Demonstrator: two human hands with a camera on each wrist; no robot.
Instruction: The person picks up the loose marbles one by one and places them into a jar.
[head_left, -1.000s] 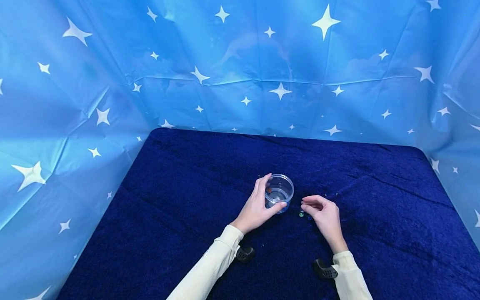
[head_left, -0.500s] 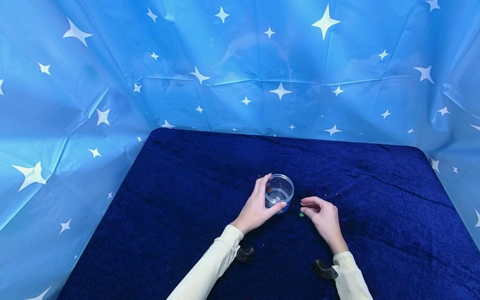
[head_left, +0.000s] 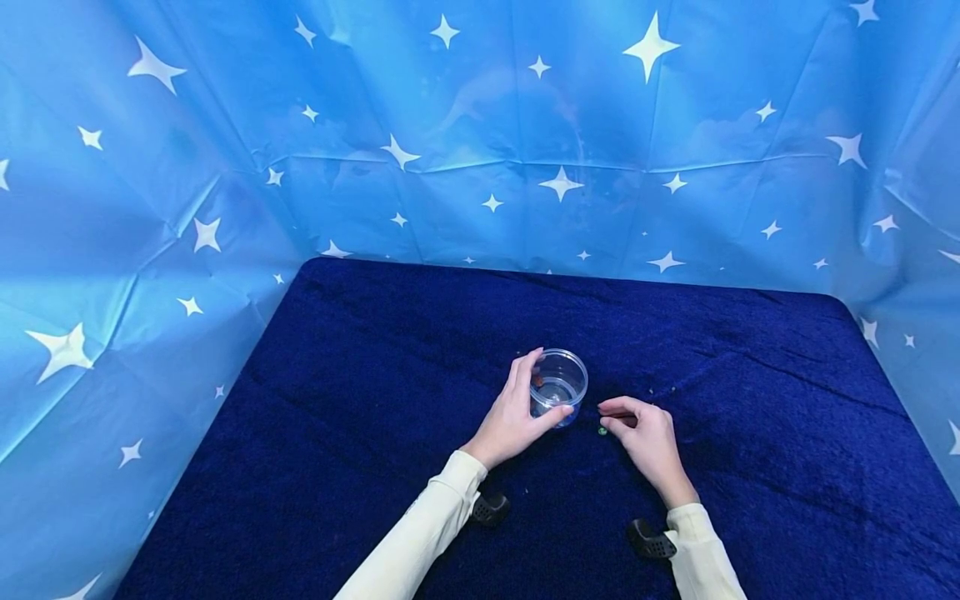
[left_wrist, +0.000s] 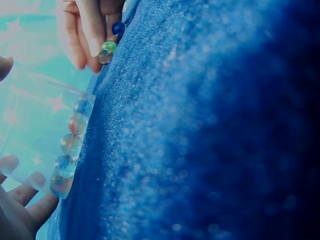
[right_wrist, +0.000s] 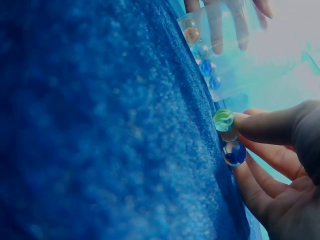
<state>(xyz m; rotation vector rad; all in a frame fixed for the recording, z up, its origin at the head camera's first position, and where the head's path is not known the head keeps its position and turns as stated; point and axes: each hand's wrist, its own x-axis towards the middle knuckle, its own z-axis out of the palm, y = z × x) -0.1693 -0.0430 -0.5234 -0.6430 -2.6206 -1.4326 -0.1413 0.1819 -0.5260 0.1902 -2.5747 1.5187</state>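
Note:
My left hand (head_left: 517,408) holds a clear plastic tub (head_left: 558,379) around its side, thumb at the near rim and fingers on the far side. Through its wall in the left wrist view, several marbles (left_wrist: 71,145) of blue and orange line the bottom. To the right of the tub, my right hand (head_left: 648,437) is low at the cloth, with thumb and fingers curled about a few marbles. A green marble (right_wrist: 223,120) sits at the thumb tip, partly covering a clear one (right_wrist: 230,135). A blue marble (right_wrist: 234,153) lies beside the fingers.
A dark blue plush cloth (head_left: 375,358) covers the table. Blue sheeting with white stars (head_left: 480,108) hangs behind and along the sides. Tiny pale specks lie on the cloth near the hands. Black wrist devices (head_left: 651,539) are strapped under both cuffs.
My right hand has shifted slightly left and toward me, and its fingers have drawn in about the marbles. The blue marble by it is no longer seen from the head. Left hand and tub stay put.

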